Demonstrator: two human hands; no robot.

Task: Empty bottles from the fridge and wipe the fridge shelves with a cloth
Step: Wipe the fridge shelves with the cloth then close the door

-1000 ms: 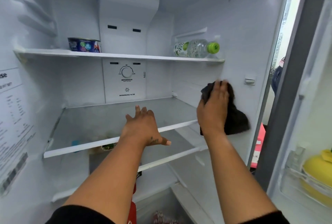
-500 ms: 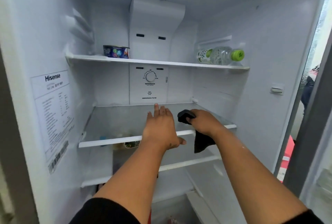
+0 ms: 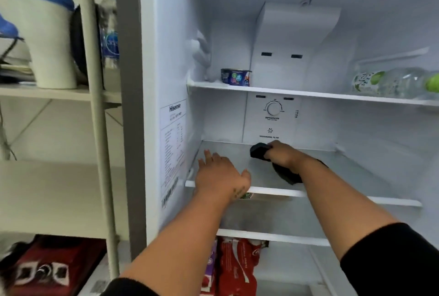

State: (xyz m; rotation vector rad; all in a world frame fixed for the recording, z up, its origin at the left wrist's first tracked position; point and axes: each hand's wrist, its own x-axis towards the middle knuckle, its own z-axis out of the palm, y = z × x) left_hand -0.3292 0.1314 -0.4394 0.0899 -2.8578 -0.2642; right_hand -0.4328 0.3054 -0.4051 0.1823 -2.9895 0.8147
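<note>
1. Head view: the open fridge (image 3: pixel 356 10) surrounds both hands.
2. Its glass shelf (image 3: pixel 356 177) lies beneath both hands.
3. The clear bottle (image 3: pixel 389 84) lies on its side on the upper shelf (image 3: pixel 285 92), up and right of the right hand (image 3: pixel 283 155).
4. The left hand (image 3: pixel 221 177) rests flat, fingers straight, just left of the right hand.
5. The right hand grips the black cloth (image 3: pixel 259 150) on the glass shelf.
6. The small tub (image 3: pixel 235 77) stands above the left hand.

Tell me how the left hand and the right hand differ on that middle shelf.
The left hand lies flat, palm down, holding nothing; the right hand grips a dark cloth. The left hand sits at the front edge; the right hand reaches further back. Both rest on the middle shelf.
</note>
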